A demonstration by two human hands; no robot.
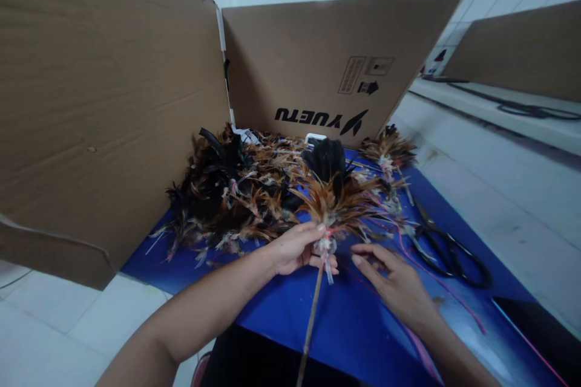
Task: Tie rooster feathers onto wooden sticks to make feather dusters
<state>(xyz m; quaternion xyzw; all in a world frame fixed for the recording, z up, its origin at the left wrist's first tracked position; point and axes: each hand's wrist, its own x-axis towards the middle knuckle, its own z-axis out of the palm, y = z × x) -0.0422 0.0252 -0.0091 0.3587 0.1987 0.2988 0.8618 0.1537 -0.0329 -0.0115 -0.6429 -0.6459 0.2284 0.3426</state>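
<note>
My left hand (299,248) is closed around the bound base of a feather duster (333,202), thumb on top. Brown feathers fan out from the binding, with black ones at the tip, and a thin wooden stick (313,314) runs down toward me. Red string wraps the whitish quill ends at my left thumb. Just right of the binding, my right hand (394,281) has bent fingers, with thumb and index tips slightly apart. I see nothing between them. A thin red strand passes below this hand. The undersides of both hands are hidden.
Behind the duster lies a heap of brown and black feather bundles (236,193) on the blue table (272,326). Black-handled scissors (449,254) and pink string (454,296) lie to the right. Cardboard panels (327,60) stand at the left and back. Another feather bundle (390,148) sits at back right.
</note>
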